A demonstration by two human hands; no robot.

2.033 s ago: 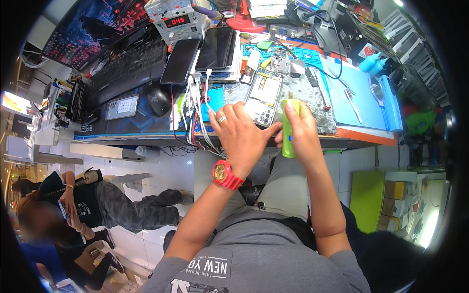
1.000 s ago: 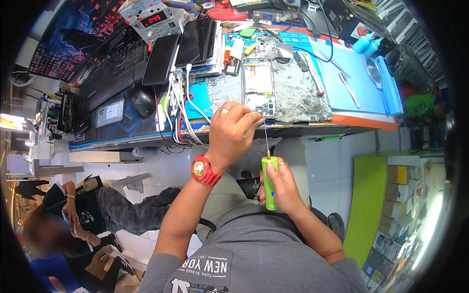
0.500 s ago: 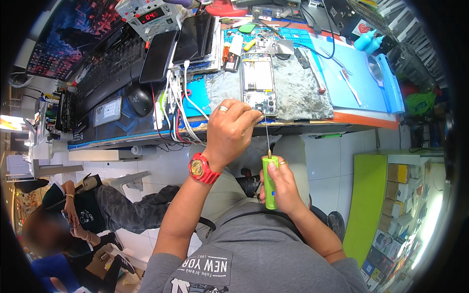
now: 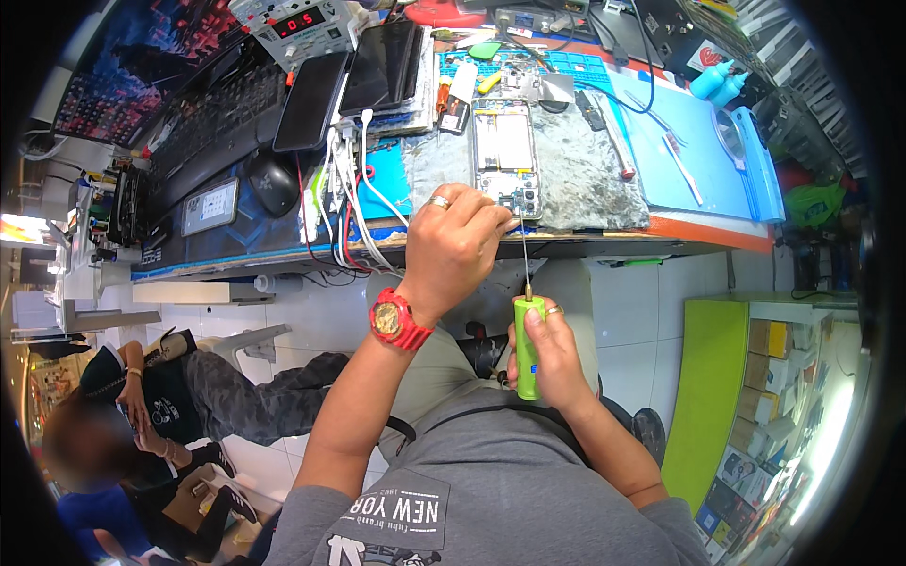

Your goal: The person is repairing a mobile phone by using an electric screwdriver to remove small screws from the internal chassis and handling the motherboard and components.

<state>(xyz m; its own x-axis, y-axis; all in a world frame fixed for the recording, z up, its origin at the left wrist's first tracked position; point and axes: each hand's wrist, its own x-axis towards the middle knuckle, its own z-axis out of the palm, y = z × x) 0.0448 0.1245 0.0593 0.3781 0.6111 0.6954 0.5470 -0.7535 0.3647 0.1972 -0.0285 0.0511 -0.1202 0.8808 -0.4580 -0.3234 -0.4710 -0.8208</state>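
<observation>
An opened rectangular phone (image 4: 504,141) lies on a stained grey mat (image 4: 590,170), left of a flat pale-blue sheet (image 4: 656,193) bearing a slim white brush (image 4: 681,170). Left of the mat, white plastic cables (image 4: 344,189) hang over the bench's near edge; a rounded black mouse (image 4: 272,185) sits farther left. The bare left hand (image 4: 456,247) is at the phone's near end; a green-handled metal-shafted tool (image 4: 528,363) is in the bare right hand (image 4: 555,354), before the bench.

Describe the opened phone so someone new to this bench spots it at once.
On the workbench, find the stained grey mat near the front edge. The opened phone lies on it, its near end by the left hand. Unlike the black-screened devices to its left, it shows its insides: a large white block and exposed circuitry.
</observation>
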